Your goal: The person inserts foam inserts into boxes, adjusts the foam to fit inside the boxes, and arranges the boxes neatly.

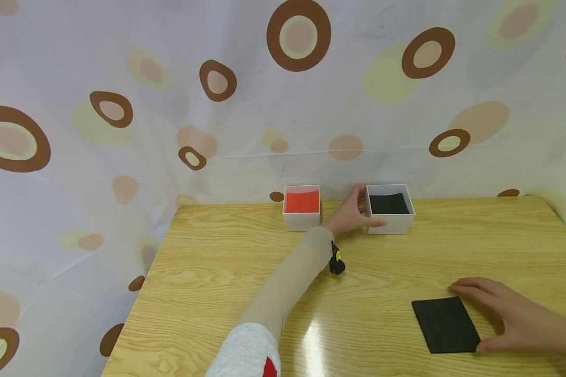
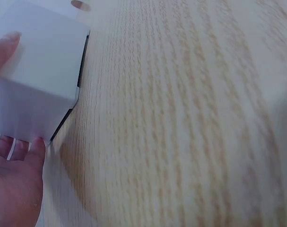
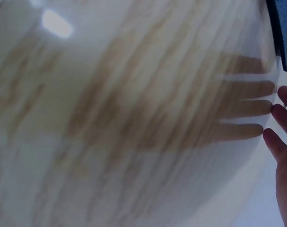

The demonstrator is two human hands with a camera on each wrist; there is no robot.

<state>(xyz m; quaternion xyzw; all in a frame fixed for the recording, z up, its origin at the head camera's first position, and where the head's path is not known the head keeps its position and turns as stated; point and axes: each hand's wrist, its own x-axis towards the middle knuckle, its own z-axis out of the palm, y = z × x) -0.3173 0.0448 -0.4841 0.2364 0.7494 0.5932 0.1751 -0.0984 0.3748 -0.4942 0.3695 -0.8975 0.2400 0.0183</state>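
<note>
At the back of the table stands a white open-topped box (image 1: 396, 225) with a black piece (image 1: 389, 204) inside. My left hand (image 1: 351, 213) grips this box by its left side, thumb across the front wall. In the left wrist view, the left hand (image 2: 15, 184) has its fingertips against one wall of the white box (image 2: 44, 52) and its thumb on another. A flat black square (image 1: 445, 324) lies on the table at front right. Beside it, my right hand (image 1: 511, 317) is spread, with the thumb tip right at the square's near right corner.
Left of the gripped box, a second white box (image 1: 303, 222) holds a red-orange piece (image 1: 303, 202). Both stand near the back edge of the wooden table (image 1: 207, 277), close to a patterned curtain (image 1: 245, 125). A small black device (image 1: 336, 262) sits at my left wrist.
</note>
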